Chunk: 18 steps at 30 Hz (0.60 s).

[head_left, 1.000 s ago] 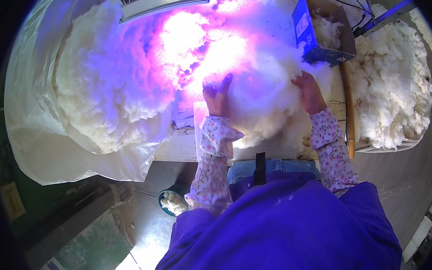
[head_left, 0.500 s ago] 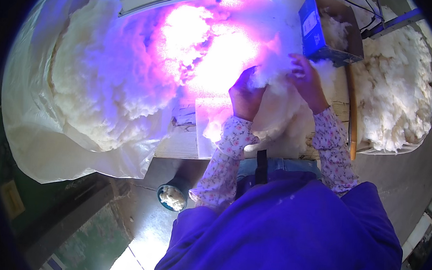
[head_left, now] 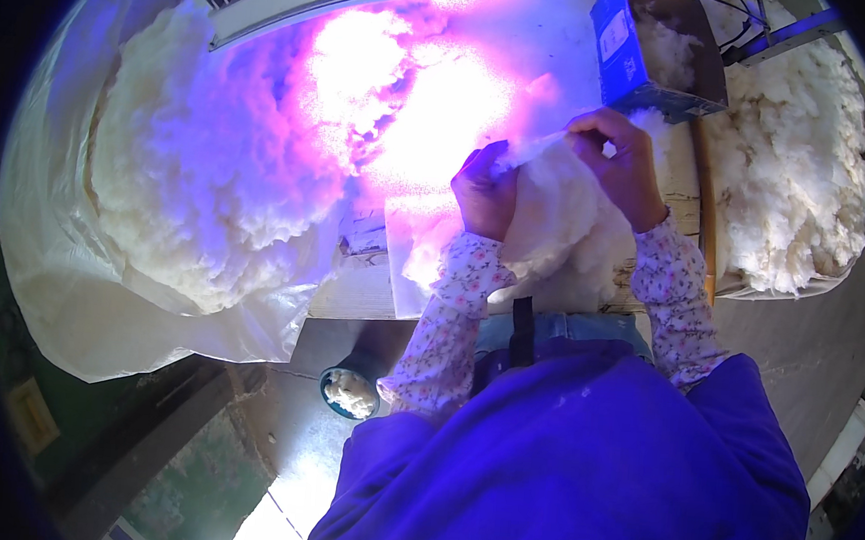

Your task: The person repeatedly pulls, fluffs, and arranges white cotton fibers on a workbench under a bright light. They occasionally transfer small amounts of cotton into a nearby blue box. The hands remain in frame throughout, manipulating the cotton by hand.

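Observation:
My left hand [head_left: 484, 191] is closed on one end of a wispy tuft of white fluffy fibre [head_left: 535, 151] above the near part of the table. At the tuft's other end, my right hand [head_left: 624, 171] pinches it between thumb and fingers, so the fibre is drawn out between both hands. Below them lies a larger heap of loose fluff [head_left: 568, 219]. Bright white and violet light washes out the table just beyond my left hand, hiding what lies there.
A clear plastic bag [head_left: 51, 273] spills a big mass of fluff [head_left: 198, 183] at left. A grey slotted housing [head_left: 301, 0] stands beyond. At right are a blue cardboard box [head_left: 620, 57], a wooden stick [head_left: 704, 199] and another fluff pile [head_left: 790, 175]. A small bin [head_left: 352, 393] stands on the floor.
My right hand was open with its fingers spread; now its fingers have closed on the tuft. The fibre is pulled taut between my hands. The view has shifted slightly.

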### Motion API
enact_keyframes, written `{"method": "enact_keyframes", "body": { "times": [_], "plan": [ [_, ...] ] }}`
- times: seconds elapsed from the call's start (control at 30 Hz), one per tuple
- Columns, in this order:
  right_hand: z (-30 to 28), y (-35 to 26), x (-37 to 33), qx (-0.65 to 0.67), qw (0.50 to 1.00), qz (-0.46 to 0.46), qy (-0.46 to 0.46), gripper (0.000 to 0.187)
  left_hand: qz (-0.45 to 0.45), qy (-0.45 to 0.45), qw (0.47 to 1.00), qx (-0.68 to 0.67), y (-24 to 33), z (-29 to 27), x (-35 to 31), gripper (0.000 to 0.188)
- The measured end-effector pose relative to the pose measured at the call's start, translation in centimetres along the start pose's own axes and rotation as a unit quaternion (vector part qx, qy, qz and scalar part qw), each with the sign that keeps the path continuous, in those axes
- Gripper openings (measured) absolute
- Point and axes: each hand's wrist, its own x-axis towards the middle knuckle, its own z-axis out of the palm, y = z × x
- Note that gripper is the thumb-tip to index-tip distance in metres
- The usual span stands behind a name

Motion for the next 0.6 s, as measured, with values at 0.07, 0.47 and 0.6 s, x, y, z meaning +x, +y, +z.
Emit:
{"method": "enact_keyframes", "body": {
  "times": [0.07, 0.47, 0.6],
  "plan": [
    [-1.1, 0.9, 0.8, 0.055, 0.998, 0.030, 0.031, 0.007, -0.033, 0.003, 0.999, 0.003, -0.4, 0.0, 0.1, 0.027],
    [-14.6, 13.4, 10.2, -0.328, 0.927, 0.079, 0.163, 0.017, 0.107, -0.003, 0.984, 0.141, 0.8, -0.2, 2.0, 0.038],
    [-15.6, 13.6, 9.6, -0.398, 0.896, 0.101, 0.171, 0.017, 0.143, -0.032, 0.970, 0.194, 1.3, -0.2, 1.5, 0.049]
  ]
}}
